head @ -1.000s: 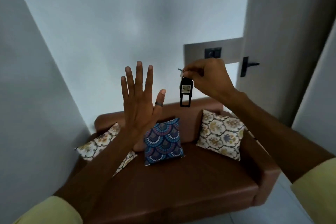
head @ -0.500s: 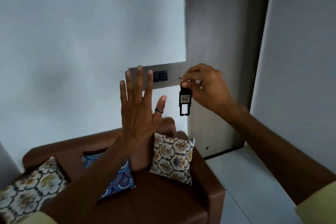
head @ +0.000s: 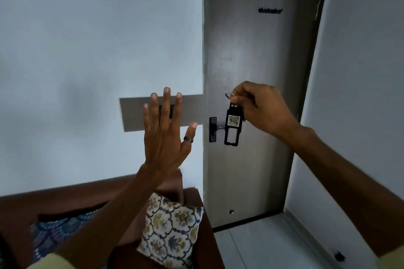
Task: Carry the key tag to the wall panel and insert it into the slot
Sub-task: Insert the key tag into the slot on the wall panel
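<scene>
A black key tag (head: 233,125) with a pale label and a rectangular cut-out hangs from a metal ring pinched in my right hand (head: 261,108), in front of the grey door. The grey wall panel (head: 133,113) is a horizontal strip on the white wall left of the door. Its dark slot unit (head: 171,109) shows only partly between the fingers of my left hand (head: 167,131). That hand is raised with its fingers spread and holds nothing. The tag hangs to the right of the panel, apart from it.
A grey door (head: 258,61) with a black handle (head: 213,129) stands just right of the panel. A brown sofa (head: 83,194) with patterned cushions (head: 170,229) sits below against the wall. Pale floor (head: 269,244) lies at the lower right, with a white wall on the far right.
The view has swung right and up: sofa and panel slid left, the door now fills the middle. My left hand now covers the panel's slot unit; the right hand still holds the tag.
</scene>
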Available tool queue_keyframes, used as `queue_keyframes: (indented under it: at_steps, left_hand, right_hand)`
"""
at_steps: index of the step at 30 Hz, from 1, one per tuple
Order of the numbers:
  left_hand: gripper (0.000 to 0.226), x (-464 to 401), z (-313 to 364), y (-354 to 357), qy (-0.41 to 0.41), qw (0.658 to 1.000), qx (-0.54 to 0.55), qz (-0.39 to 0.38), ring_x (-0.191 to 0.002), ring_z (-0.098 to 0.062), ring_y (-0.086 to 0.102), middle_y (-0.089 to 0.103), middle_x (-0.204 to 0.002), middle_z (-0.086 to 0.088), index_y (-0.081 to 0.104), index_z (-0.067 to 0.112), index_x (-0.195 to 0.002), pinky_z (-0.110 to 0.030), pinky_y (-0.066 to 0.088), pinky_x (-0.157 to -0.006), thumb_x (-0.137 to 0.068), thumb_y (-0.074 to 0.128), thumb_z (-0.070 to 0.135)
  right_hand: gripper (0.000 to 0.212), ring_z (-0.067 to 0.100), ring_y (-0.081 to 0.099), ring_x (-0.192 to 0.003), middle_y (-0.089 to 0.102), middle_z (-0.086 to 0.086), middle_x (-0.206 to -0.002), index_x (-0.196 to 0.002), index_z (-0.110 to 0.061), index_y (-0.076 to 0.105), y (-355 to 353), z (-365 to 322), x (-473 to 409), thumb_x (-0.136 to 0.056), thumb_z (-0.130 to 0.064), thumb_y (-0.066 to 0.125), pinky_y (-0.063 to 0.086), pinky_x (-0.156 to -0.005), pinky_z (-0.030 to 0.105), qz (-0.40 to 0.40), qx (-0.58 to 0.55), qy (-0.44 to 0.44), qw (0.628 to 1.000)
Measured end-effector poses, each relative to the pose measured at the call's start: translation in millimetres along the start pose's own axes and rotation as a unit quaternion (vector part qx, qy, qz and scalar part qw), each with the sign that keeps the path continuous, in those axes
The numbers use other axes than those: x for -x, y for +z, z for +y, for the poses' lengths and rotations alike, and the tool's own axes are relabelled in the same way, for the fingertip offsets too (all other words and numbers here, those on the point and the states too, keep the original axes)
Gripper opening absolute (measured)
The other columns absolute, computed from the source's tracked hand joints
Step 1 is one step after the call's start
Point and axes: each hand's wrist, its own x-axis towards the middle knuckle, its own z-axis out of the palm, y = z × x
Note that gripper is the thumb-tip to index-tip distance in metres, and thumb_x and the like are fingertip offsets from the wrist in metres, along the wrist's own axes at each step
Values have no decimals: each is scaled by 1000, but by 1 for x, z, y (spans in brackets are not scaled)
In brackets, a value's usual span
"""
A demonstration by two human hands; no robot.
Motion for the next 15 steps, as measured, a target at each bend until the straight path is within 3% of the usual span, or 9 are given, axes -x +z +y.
queue_keyframes:
  at_steps: [2,4,9,12,15]
  left_hand:
    - [79,-10,16,30,1,1000,1,-3,-167,-34,-5,12,-180,-16,23,13,-172,-54,0,-136,-110,32,62]
    - [79,-20,34,60,3,1000,-2,-9,-167,-34,-5,13,-180,-17,24,13,-171,-57,4,-136,-110,32,62]
    - [79,-43,65,123,9,999,-31,-13,-167,-34,-5,12,-180,-16,24,14,-171,-59,6,-135,-109,31,62]
    - [78,-51,79,154,-5,998,-57,-12,-167,-35,-5,11,-180,-16,24,13,-171,-57,4,-135,-109,32,60]
    - [78,-64,93,183,-24,996,-89,-10,-167,-35,-5,11,-180,-16,24,12,-171,-53,0,-136,-110,31,60]
  right_hand:
    - [6,10,72,-73,76,-7,-83,-97,-18,75,-4,28,-15,-94,-21,70,60,-71,23,17,-6,0,1000]
    - [8,4,72,-75,76,-11,-86,-99,-20,77,-7,60,-29,-92,-20,73,60,-75,16,14,-19,4,1000]
    - [15,-2,66,-71,81,-2,-96,-103,-17,80,2,142,-68,-90,-13,75,47,-70,-6,-8,-40,-21,999]
    - [16,2,67,-78,81,0,-100,-103,-17,80,10,188,-92,-90,-10,74,45,-76,-2,-21,-51,-53,997]
    - [15,1,60,-71,80,1,-94,-102,-17,80,18,233,-120,-91,-10,72,37,-72,-3,-26,-55,-114,992]
